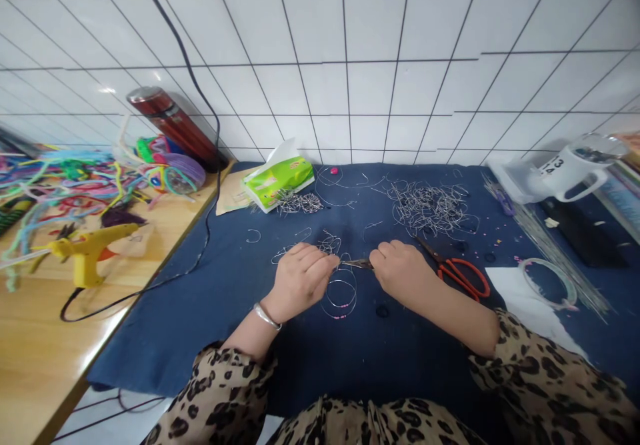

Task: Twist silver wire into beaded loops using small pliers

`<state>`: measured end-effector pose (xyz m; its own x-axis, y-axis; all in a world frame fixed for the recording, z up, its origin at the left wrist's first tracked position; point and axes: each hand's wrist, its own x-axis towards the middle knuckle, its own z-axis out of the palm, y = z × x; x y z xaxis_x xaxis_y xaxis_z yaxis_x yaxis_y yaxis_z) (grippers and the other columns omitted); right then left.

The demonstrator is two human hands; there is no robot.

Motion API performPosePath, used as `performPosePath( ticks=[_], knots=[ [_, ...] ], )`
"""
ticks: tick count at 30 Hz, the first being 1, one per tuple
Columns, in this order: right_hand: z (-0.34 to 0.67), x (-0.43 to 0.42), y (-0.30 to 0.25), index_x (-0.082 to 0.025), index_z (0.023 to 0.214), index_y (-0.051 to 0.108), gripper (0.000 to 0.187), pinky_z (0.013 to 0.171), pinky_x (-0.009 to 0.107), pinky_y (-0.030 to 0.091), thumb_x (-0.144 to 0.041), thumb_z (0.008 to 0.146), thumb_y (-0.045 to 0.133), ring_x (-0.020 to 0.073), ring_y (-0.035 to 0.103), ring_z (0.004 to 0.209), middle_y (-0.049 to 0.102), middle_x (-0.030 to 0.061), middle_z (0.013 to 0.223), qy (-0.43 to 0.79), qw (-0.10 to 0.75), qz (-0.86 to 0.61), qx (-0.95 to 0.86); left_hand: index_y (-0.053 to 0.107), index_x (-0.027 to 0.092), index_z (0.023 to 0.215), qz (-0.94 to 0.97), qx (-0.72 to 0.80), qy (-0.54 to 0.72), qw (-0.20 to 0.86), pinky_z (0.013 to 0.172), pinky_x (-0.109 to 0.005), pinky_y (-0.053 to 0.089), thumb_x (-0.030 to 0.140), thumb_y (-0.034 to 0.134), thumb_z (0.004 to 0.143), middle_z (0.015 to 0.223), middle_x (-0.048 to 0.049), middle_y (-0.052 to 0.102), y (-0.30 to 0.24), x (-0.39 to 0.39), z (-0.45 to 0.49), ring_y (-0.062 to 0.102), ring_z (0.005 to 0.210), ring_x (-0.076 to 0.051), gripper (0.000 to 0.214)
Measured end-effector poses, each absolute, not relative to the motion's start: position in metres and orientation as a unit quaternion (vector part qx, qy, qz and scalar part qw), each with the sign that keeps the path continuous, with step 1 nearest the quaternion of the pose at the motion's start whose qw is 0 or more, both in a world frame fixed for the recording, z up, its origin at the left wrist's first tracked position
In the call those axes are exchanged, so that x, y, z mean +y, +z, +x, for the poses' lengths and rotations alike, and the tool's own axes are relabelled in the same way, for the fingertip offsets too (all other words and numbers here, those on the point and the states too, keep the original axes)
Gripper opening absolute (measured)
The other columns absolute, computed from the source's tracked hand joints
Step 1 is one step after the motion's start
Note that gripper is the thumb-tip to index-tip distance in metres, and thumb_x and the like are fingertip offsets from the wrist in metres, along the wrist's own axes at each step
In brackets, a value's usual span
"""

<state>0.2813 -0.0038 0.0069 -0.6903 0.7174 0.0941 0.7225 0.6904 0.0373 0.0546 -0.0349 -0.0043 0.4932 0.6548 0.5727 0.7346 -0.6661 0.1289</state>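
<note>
My left hand (300,278) is closed in a pinch on a thin wire loop (340,295) that hangs in rings below it, with a few pink beads on it. My right hand (400,268) is closed round small pliers (357,264), whose tip points left and meets the wire between the two hands. Both hands rest over a dark blue cloth (200,311). A silver bracelet sits on my left wrist. Leopard-print sleeves cover both arms.
Red-handled scissors (460,273) lie right of my right hand. A heap of bent wires (430,206) lies behind, beside a green tissue pack (277,177). A yellow glue gun (90,250), coloured pipe cleaners and a red flask (175,125) sit left. A white mug (575,168) stands right.
</note>
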Motion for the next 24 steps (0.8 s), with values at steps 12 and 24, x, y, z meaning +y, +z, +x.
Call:
performPosePath(
  ticks=[12, 24],
  knots=[
    [0.284, 0.013, -0.004, -0.019, 0.080, 0.055, 0.038, 0.058, 0.025, 0.030, -0.048, 0.090, 0.033, 0.0146, 0.056, 0.072, 0.062, 0.0028, 0.084, 0.126, -0.033, -0.418, -0.899, 0.064, 0.020, 0.095, -0.747, -0.502, -0.378, -0.217, 0.074, -0.028, 0.048, 0.027, 0.053, 0.085, 0.089, -0.0049, 0.067, -0.016, -0.021, 0.052, 0.061, 0.081, -0.015, 0.017],
    [0.287, 0.015, 0.005, -0.021, 0.085, 0.061, 0.043, 0.064, 0.025, 0.036, -0.052, 0.089, 0.031, 0.0176, 0.060, 0.078, 0.065, 0.0050, 0.087, 0.146, -0.148, -0.435, -0.876, 0.066, 0.017, 0.090, -0.711, -0.502, -0.397, -0.291, 0.062, -0.025, 0.051, 0.032, 0.052, 0.086, 0.082, -0.0043, 0.067, -0.033, -0.016, 0.057, 0.061, 0.064, -0.011, 0.022]
  ],
)
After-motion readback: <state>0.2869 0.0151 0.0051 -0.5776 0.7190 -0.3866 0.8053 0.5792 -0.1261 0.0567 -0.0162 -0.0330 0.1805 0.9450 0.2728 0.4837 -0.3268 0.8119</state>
